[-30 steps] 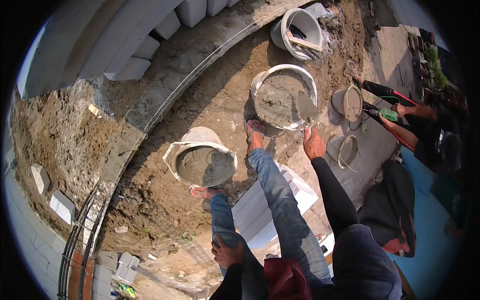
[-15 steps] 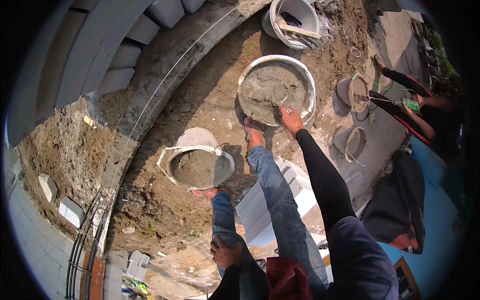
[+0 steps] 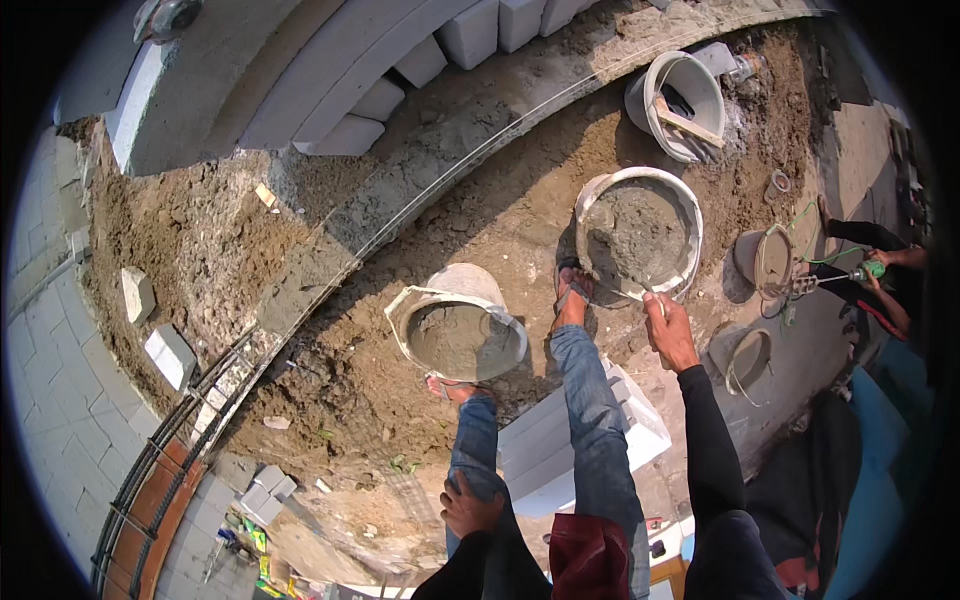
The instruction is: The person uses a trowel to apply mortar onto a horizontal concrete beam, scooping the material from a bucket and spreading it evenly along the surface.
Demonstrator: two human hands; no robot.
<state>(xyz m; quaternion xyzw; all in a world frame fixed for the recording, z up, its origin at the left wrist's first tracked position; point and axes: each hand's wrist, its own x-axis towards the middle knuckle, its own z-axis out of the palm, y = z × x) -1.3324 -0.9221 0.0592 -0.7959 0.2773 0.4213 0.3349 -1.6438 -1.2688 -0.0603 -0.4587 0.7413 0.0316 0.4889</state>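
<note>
My right hand [image 3: 670,332] is closed on the handle of a trowel [image 3: 646,289] at the near rim of a round bucket [image 3: 692,262]. The trowel's blade is hard to make out against the grey wet mortar [image 3: 640,228] in that bucket. My left hand [image 3: 472,507] rests on my bent left knee, fingers draped over the jeans and holding nothing. A second bucket [image 3: 478,284], tilted toward me, holds smoother mortar [image 3: 455,338] beside my left foot. My right foot [image 3: 571,298] stands between the two buckets.
A curved concrete footing [image 3: 440,185] with a string line borders the dirt; stacked blocks [image 3: 470,36] stand beyond. White blocks [image 3: 580,440] lie by my right leg. Farther right, another person holds a green mixing drill [image 3: 868,270] at a small bucket [image 3: 772,262]. Rebar [image 3: 165,470] lies lower left.
The whole view has shifted, so the buckets appear farther right and lower. My right hand has drawn back from the mortar toward me, past the rim. The left hand stays on the knee.
</note>
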